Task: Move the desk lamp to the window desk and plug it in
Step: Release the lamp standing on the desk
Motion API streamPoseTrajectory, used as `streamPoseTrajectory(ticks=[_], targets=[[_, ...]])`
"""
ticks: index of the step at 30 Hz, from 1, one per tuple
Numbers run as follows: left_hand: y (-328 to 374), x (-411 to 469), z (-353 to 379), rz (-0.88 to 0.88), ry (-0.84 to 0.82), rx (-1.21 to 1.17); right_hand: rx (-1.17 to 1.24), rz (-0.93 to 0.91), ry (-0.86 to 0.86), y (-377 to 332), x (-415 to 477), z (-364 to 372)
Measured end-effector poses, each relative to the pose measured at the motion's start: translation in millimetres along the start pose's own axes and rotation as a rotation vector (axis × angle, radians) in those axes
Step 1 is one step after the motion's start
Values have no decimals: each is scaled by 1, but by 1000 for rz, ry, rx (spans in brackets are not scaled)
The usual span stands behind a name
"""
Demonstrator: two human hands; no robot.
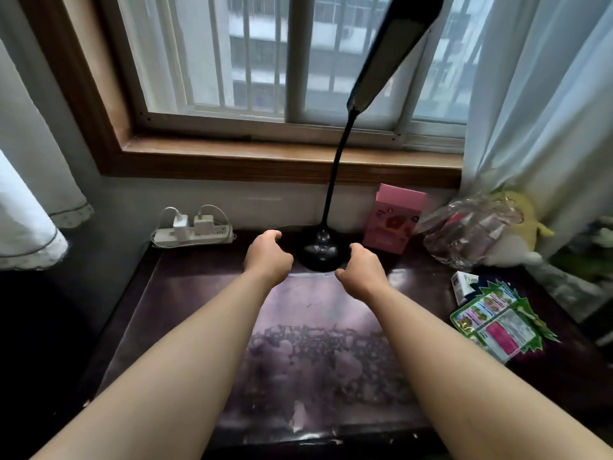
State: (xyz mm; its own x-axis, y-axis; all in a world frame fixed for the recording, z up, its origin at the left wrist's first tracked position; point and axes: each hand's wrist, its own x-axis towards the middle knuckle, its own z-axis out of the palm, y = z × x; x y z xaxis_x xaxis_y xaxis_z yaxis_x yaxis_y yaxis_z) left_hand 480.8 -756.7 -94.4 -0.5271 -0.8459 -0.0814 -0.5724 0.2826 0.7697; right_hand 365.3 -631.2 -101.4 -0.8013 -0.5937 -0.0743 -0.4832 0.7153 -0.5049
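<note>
A black desk lamp stands upright on the dark window desk (185, 293), its round base (320, 252) near the back edge. Its thin neck (335, 167) rises to a long head (391, 51) in front of the window. My right hand (361, 270) cups the base's right front rim, with fingers and thumb touching it. My left hand (267, 255) hovers just left of the base, fingers curled and holding nothing. A white power strip (192, 235) lies at the back left with two white chargers plugged in. I cannot make out the lamp's cord or plug.
A pink box (391, 220) stands right of the lamp. Further right are a crumpled clear plastic bag (471, 227) and a yellow plush toy (520, 227). A small white box (464, 285) and a green printed packet (497, 322) lie at the right edge. Curtains hang on both sides.
</note>
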Motion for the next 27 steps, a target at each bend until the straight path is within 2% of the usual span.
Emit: streamPoseTrajectory(ticks=[8, 12, 19, 27], targets=[[8, -15, 22, 13, -36, -43, 61, 7, 14, 28, 4, -10], [7, -5, 33, -21, -51, -211, 115, -8, -15, 34, 20, 0], [-6, 25, 52, -73, -175, -527, 160, -92, 9, 42, 63, 38], [-30, 62, 69, -80, -212, -688, -40, -228, 52, 58, 116, 88]])
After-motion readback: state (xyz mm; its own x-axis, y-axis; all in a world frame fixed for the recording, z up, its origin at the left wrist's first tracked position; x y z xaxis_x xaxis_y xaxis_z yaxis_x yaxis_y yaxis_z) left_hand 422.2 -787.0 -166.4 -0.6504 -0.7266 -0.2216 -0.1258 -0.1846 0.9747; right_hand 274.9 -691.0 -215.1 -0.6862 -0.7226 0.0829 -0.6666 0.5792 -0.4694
